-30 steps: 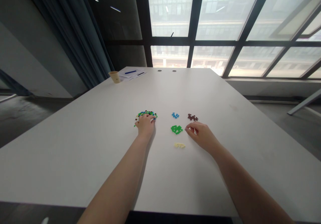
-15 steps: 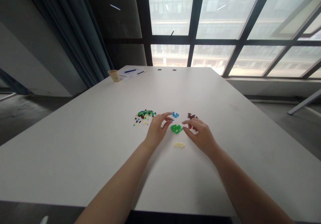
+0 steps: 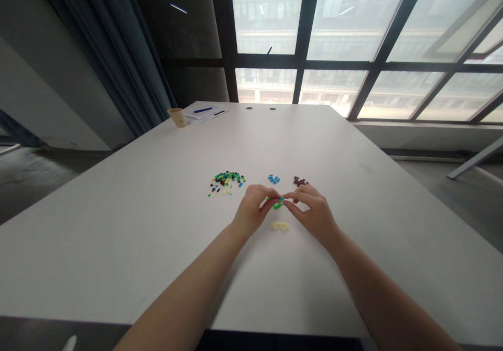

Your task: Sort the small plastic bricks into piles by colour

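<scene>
Head: green plastic bricks [image 3: 278, 203] between hands [image 3: 250, 212] [image 3: 315, 217]

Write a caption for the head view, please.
Left hand and right hand meet at green bricks, beside yellow bricks and a mixed pile.

A tan cup [image 3: 177, 117] stands near the far corner of a white table [image 3: 334, 146], just beside sheets of paper [image 3: 206, 114] with a blue pen [image 3: 203, 110] lying on them. Beyond the table rises a tall, dark-framed window [image 3: 334, 21], with a dark curtain [image 3: 106, 52] hanging to its left.
</scene>
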A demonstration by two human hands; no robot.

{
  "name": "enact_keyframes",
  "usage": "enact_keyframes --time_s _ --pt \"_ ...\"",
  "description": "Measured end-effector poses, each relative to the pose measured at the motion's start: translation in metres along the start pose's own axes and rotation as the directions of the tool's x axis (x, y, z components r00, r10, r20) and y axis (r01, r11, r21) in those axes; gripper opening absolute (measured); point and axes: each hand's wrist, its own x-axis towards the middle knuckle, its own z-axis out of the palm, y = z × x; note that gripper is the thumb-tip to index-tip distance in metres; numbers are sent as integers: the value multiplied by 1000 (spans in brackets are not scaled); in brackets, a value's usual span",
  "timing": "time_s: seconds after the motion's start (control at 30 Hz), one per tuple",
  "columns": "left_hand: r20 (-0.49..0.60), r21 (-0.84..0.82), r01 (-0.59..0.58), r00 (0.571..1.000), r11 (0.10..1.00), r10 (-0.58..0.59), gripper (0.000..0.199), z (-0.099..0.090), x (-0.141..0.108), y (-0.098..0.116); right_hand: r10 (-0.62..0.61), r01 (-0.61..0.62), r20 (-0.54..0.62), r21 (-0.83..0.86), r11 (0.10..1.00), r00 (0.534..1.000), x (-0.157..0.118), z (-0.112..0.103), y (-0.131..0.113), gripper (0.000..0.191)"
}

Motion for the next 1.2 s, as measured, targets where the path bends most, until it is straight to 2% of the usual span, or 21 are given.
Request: enact_keyframes --time_s 0.3,0.43,0.53,0.67,0.77,0.83,0.97,1.1,1.2 --pt "-2 -16 18 1000 1000 -18 6 0 -1 2 -22 22 -14 -1 1000 1000 1 0 -1 7" --pt "-7 47 51 999 998 -51 8 1 -2 -6 7 -8 -16 -30 1000 1000 0 0 1 8" --pt "-44 131 173 985 976 -168 11 4 -3 -26 65 -66 -19 -62 996 998 0 -1 2 10" --pt "0 209 367 927 907 -375 13 8 -4 -52 110 -112 -27 -82 990 994 0 -4 6 14" --pt "23 159 439 894 884 -448 14 10 -3 -54 132 -133 -13 -91 987 991 0 -4 10 15" --pt "69 64 424 901 903 -428 13 10 -1 -45 150 -149 7 -103 984 989 -1 -2 11 14" --pt "142 -102 332 938 938 -317 9 9 1 -20 143 -137 47 -114 984 989 -2 4 12 12" --pt "104 -143 290 955 946 -277 10 11 -1 -7 98 -93 42 -111 990 994 -5 8 9 10" --pt "113 -102 285 955 953 -273 10 10 0 -11 96 -91 39 -122 988 995 -5 11 10 11"
